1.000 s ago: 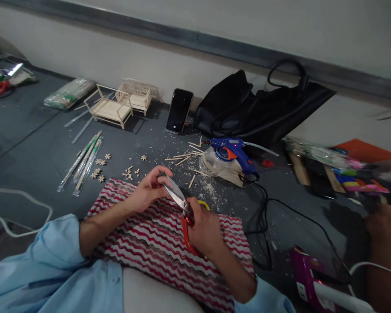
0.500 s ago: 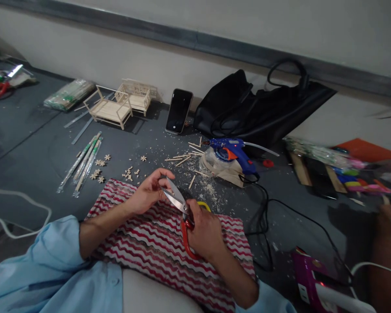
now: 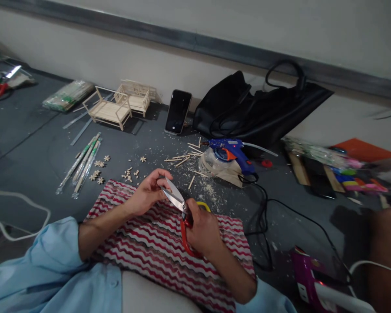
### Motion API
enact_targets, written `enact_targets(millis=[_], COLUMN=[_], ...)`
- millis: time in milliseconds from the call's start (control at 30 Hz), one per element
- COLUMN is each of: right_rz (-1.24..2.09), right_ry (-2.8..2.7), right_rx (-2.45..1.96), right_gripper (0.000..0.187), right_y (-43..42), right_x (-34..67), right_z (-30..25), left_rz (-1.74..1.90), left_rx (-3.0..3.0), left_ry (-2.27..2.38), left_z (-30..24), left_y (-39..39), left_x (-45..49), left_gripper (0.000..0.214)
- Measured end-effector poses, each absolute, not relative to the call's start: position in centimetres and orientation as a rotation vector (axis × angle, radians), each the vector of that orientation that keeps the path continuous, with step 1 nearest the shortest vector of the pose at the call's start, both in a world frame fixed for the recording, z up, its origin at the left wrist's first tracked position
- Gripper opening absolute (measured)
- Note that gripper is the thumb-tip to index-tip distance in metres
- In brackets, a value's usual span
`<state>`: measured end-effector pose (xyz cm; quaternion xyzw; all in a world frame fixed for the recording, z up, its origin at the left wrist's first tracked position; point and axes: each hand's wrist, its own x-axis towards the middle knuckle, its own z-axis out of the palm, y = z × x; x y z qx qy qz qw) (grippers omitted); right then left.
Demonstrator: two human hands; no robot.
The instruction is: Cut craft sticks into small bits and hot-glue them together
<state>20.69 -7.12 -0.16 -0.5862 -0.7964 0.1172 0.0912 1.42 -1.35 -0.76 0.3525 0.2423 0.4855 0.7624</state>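
Observation:
My right hand is wrapped round the red handle of a pair of scissors, above a red, white and grey wavy-striped cloth. The blades point up and left, slightly apart, with their tips at the fingers of my left hand. Those left fingers are curled with thumb and fingertips close together; whatever they pinch is hidden or too small to name. A yellow curved rim shows just behind my right hand.
Beyond the cloth lie thin wooden sticks, small wooden flowers and wrapped sticks. A blue glue gun has a trailing black cord. Miniature wooden furniture, a phone and a black bag stand near the wall.
The scissor blades look a little closer together. Both hands stay in nearly the same place, and the whole view has shifted slightly.

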Motion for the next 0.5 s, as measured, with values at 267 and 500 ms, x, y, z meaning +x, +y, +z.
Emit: enact_targets(millis=[267, 500], right_rz=[0.401, 0.417], right_ry=[-2.237, -2.126], right_rx=[-1.710, -1.747], right_gripper=[0.019, 0.022], right_y=[-6.82, -6.78], right_x=[21.15, 21.53], right_z=[-0.85, -0.56], left_rz=[1.067, 1.129], left_rx=[0.784, 0.828], left_ry=[0.526, 0.522], left_z=[-0.93, -1.17], left_y=[-1.06, -0.78], left_x=[1.62, 1.53], left_gripper=[0.035, 0.039])
